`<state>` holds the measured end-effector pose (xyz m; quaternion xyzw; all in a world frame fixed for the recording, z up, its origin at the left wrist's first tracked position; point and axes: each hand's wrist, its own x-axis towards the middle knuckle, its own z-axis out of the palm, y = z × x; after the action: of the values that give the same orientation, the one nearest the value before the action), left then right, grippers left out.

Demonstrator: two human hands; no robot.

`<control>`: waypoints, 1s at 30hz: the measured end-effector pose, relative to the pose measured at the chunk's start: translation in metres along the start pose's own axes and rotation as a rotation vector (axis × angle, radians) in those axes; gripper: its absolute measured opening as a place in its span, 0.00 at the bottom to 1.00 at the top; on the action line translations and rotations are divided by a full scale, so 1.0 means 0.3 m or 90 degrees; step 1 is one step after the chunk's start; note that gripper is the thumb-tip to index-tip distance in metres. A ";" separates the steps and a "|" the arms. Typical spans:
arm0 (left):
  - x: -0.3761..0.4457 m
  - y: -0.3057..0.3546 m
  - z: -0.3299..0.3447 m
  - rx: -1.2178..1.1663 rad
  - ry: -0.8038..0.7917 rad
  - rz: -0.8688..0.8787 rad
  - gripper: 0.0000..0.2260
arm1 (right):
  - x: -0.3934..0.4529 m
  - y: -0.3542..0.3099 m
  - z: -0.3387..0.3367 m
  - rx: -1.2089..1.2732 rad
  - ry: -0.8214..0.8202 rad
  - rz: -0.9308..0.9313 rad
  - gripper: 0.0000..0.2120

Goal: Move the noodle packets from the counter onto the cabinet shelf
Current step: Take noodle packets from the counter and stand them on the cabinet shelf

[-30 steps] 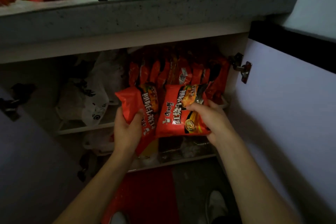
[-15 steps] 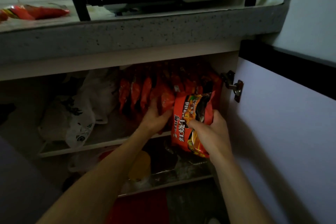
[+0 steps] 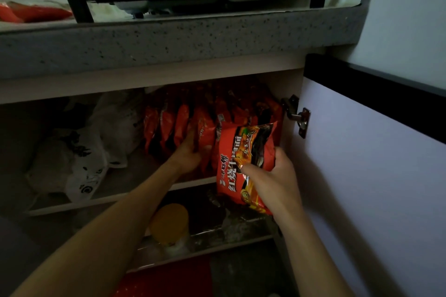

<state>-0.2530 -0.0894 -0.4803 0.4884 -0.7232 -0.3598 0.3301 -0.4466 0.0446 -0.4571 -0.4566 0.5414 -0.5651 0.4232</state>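
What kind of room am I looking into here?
Most likely a home kitchen: a speckled stone counter runs over an open cabinet, whose shelf holds a row of noodle packets and plastic bags, with the cabinet door swung open.

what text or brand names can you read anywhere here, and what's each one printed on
"康师傅": white brand characters near the lower left of the red noodle packet gripped by the right hand.
"红烧牛肉面": large white characters running along the same packet, partly hidden by the thumb.
Small script on the packet's dark upper part: too small to read.
Yellow round badge near the packet's bottom: blurred.
Row of packets on the shelf, touched by the left hand: too dark.
Black marks on the white plastic bag: not legible.
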 end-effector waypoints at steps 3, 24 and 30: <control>0.016 -0.031 -0.013 -0.023 -0.031 -0.014 0.37 | 0.008 -0.008 -0.002 0.006 0.001 -0.014 0.18; -0.518 0.102 -0.138 -0.468 0.204 -0.169 0.15 | -0.031 -0.026 0.243 0.049 -0.152 0.012 0.20; -0.481 0.038 -0.185 -0.142 0.464 -0.050 0.10 | -0.003 0.003 0.252 0.022 -0.068 0.002 0.14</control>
<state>-0.1683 0.0388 -0.4599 0.5725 -0.4954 -0.2513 0.6030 -0.3726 0.0284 -0.4583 -0.4781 0.5091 -0.5482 0.4601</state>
